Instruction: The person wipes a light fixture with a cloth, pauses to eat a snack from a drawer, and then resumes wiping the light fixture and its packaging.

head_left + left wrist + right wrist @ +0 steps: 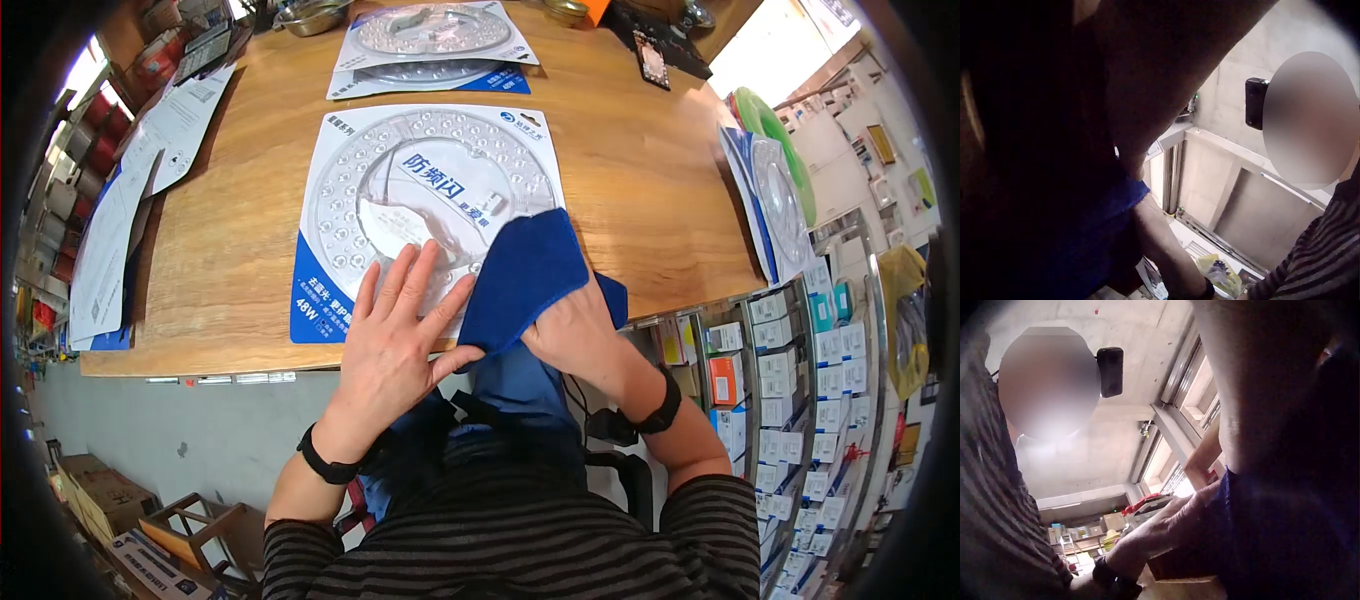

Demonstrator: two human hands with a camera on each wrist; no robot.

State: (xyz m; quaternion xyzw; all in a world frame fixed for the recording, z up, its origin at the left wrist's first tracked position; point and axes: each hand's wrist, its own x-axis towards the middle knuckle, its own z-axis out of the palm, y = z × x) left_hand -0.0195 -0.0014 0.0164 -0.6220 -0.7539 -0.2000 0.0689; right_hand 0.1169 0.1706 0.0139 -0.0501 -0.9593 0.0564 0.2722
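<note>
A ring-shaped LED light module in a clear blister pack on a white and blue card [530, 150] lies flat near the table's front edge in the head view. My left hand [395, 335] rests on the pack's lower part, fingers spread and fairly straight. With curled fingers, my right hand [575, 330] grips a dark blue cloth [530, 275]. The cloth overlaps the pack's lower right corner and hides it. In the left wrist view the blue cloth [1085, 231] is dark, with the right forearm beyond it. The right wrist view also shows the cloth [1272, 525] in shadow.
More blister packs [435, 50] are stacked at the table's back. White and blue cards [140, 200] lie along the left edge, and another pack [770, 200] overhangs the right edge. A metal bowl [310, 17] stands at the back left. Shelves of small boxes [780, 380] line the right side.
</note>
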